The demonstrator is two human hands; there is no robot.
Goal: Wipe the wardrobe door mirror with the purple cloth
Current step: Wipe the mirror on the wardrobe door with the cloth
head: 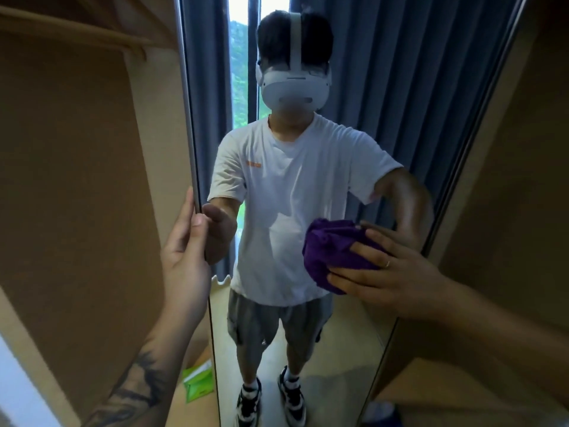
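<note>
Nearest the camera, the left hand (184,257) grips the free edge of the wardrobe door (193,149), fingers wrapped behind it and thumb lying along the front. The right hand (391,269) presses the purple cloth (329,254) flat against the mirror (308,349) at about waist height of the reflection, fingers spread and nearly straight over the bunched fabric. Probable risks: the door may swing if the left grip slackens under wiping pressure, and the wadded cloth, touching only a small patch, may leave streaks or missed areas. The cloth looks thick, plush and crumpled. Beyond, the glass reflects blue curtains (400,87).
</note>
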